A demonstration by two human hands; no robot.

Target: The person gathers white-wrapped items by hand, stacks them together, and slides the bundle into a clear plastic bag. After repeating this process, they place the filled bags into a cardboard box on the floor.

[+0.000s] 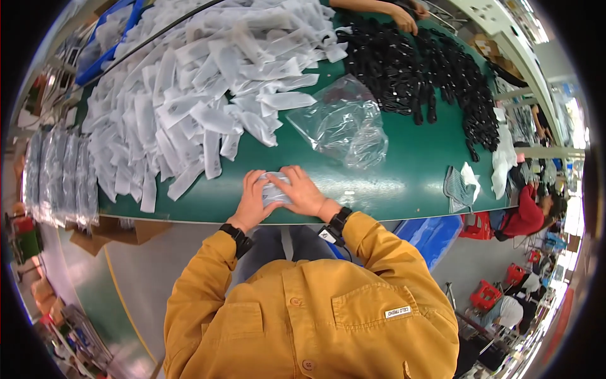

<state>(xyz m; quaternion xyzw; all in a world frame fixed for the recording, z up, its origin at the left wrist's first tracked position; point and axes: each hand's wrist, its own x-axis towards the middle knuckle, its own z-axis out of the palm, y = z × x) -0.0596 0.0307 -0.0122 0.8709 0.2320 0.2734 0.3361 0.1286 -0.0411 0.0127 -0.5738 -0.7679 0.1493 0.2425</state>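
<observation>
Near the front edge of the green table (pixel 379 189), my left hand (pixel 251 201) and my right hand (pixel 304 193) close in from both sides on a small stack of frosted plastic packets (pixel 274 188). My thumbs lie across its near side and my fingers curl over its far side. What the packets contain is hard to make out. Just beyond my hands spreads a large heap of similar whitish packets (pixel 196 95). A crumpled clear plastic bag (pixel 347 123) lies flat to the right of the heap.
Black coiled cables (pixel 391 69) cover the far right, where another person's hand (pixel 403 19) reaches in. Bundled clear packs (pixel 57 177) line the left end, near a blue bin (pixel 107 47). A grey cloth (pixel 459 189) lies right; a cardboard box (pixel 120 234) sits below the table edge.
</observation>
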